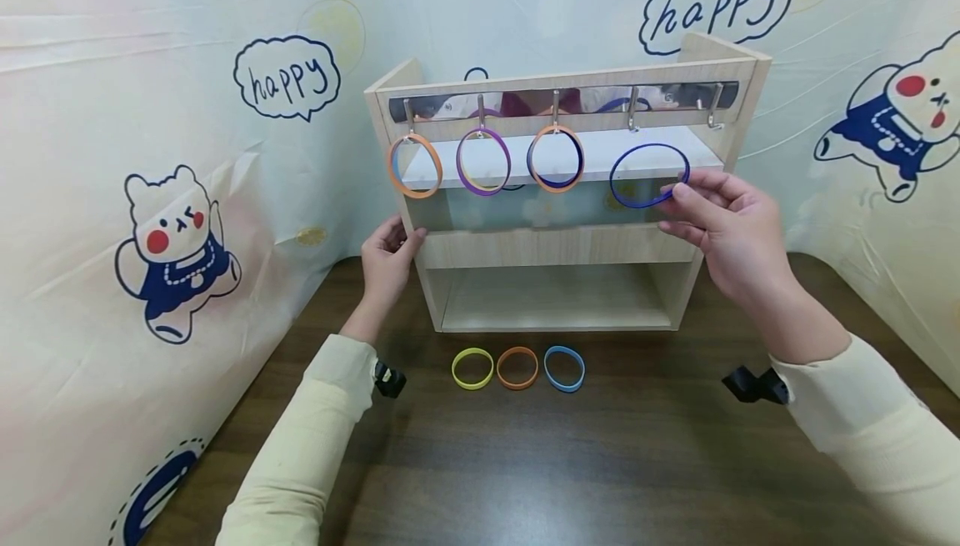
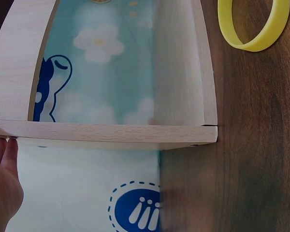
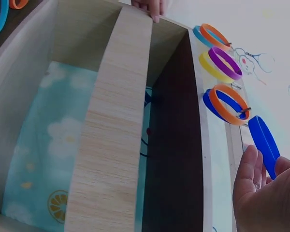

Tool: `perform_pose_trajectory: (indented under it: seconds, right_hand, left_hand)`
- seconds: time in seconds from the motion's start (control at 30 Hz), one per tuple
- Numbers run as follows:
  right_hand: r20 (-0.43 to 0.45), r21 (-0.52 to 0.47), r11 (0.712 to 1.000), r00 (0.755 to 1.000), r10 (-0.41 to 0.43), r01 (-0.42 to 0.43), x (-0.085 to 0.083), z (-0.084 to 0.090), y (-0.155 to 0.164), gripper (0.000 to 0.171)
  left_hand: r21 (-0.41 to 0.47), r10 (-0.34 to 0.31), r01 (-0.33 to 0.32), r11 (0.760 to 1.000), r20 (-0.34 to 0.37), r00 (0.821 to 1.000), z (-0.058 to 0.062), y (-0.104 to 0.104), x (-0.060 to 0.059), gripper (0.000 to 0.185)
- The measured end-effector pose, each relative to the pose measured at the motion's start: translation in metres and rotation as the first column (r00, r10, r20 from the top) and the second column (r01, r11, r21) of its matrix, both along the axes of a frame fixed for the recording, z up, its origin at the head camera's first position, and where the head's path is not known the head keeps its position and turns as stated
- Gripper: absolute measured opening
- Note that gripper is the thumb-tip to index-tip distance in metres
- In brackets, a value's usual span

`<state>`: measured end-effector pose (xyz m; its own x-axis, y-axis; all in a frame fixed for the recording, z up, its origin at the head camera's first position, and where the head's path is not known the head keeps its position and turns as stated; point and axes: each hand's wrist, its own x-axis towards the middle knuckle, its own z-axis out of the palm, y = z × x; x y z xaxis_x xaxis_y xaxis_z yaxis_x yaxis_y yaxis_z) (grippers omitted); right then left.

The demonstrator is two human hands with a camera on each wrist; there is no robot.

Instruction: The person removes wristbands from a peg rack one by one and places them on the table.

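Rack (image 1: 562, 247): 1, standing on the table (image 1: 630, 454), front toward you; 5 hooks across its top.
Left hand (image 1: 388, 262): grasping the rack's left side, thumb on the front edge; probably your brace against sliding or tipping.
Blue band (image 3: 264, 142): 1, in front of the rack's upper right, just below hook 4 (image 1: 633, 112) and apart from it.
Right hand (image 1: 738, 225): pinching the blue band at its right edge; this seems to leave you the loop's far side free.
Hung pairs: 3, on the rack's 3 left hooks: orange-blue (image 1: 416, 193), purple-yellow (image 1: 486, 192), orange-dark blue (image 1: 555, 188); sharing hooks, apparently to stay grouped.
Bare hooks (image 1: 715, 106): 2, rack's right end.
Loose bands: 3, yellow (image 1: 472, 387), orange (image 1: 517, 386), light blue (image 1: 564, 388), before the rack's base; rowed apart, presumably for your easy pickup.
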<state>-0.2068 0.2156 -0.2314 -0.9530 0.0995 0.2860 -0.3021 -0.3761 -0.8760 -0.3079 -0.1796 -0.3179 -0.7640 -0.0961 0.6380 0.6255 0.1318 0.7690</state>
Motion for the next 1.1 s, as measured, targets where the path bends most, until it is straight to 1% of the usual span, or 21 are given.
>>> perform_pose_trajectory:
  seconds: [0.23, 0.47, 0.73, 1.1]
  right_hand:
    - [0.029, 0.041, 0.999, 0.999, 0.021, -0.022, 0.002, -0.018, 0.004, 0.027]
    - [0.104, 0.130, 0.991, 0.994, 0.015, -0.029, 0.003, -0.039, 0.008, 0.024]
    - [0.096, 0.115, 0.990, 0.993, 0.068, -0.079, 0.002, -0.062, 0.009, 0.015]
    - [0.172, 0.185, 0.975, 0.981, 0.094, -0.126, 0.005, -0.094, 0.007, 0.014]
  left_hand:
    - [0.006, 0.000, 0.000, 1.000, 0.004, 1.000, -0.001, 0.000, 0.000, 0.032]
    - [0.012, -0.005, 0.005, 1.000, 0.008, 1.000, -0.001, 0.001, 0.000, 0.033]
    - [0.013, 0.004, -0.004, 1.000, 0.018, 1.000, -0.001, -0.001, 0.000, 0.033]
    - [0.020, -0.004, 0.004, 1.000, 0.015, 1.000, 0.000, 0.000, -0.001, 0.033]
